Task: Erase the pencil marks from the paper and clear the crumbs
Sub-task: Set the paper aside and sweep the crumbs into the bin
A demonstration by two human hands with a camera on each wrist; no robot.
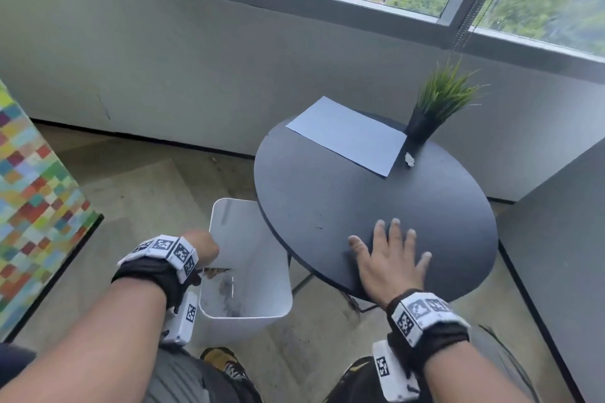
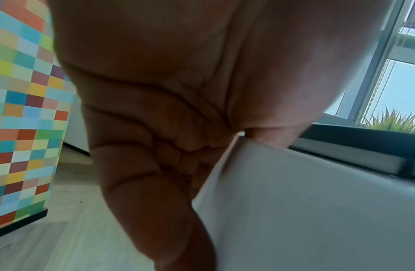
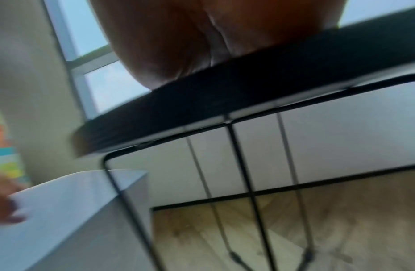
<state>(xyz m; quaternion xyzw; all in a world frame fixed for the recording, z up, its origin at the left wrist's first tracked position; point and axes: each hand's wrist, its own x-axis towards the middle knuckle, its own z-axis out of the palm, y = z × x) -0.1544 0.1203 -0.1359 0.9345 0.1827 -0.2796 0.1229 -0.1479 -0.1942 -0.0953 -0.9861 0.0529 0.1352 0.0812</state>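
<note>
A: Left hand [image 1: 199, 247]?
B: Fingers curled round the white bin's [image 1: 262, 271] rim; bin beside the round table [image 1: 327, 206].
A: Right hand [image 1: 389, 258]?
B: Flat, fingers spread, on the table's near edge; paper [image 1: 347, 136] and eraser [image 1: 409, 159] lie at the far side.

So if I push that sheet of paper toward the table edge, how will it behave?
The paper looks thin and lies flat on the smooth black table, so it will probably slide easily. One corner already overhangs the far rim, so it may droop or slip off. It likely flops if lifted by one edge.
</note>
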